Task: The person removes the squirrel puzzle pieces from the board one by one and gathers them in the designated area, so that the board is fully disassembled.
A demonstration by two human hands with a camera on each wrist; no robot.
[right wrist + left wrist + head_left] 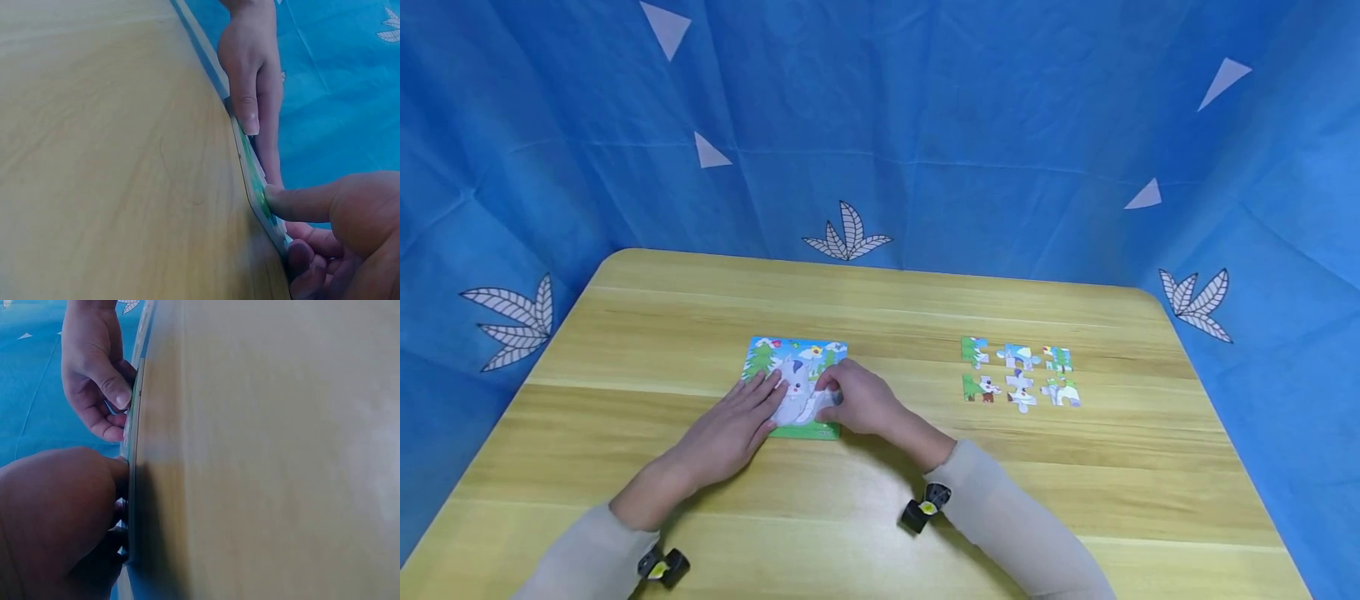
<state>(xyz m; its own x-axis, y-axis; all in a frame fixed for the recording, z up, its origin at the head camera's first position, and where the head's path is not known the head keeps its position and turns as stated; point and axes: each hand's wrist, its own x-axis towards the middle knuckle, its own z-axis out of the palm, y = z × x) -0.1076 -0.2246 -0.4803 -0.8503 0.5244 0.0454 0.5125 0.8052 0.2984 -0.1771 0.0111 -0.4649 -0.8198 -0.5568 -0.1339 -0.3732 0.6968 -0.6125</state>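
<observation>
A puzzle board (805,432) with a picture of a pale animal, trees and a green strip of grass lies on the table. My left hand (730,429) rests flat on its left part, fingers stretched over the picture. At the board's right side, my right hand (865,400) bends over the edge and pinches a grey puzzle piece (827,400) between thumb and index finger. The right wrist view shows the right thumb (300,203) against the board's green edge (259,187), the other fingers curled beside it. The right hand partly covers the piece.
Several loose puzzle pieces (1019,379) lie in two rows on the table to the right of the board. The wooden table (865,517) has a blue curtain (1000,100) behind it and at both sides.
</observation>
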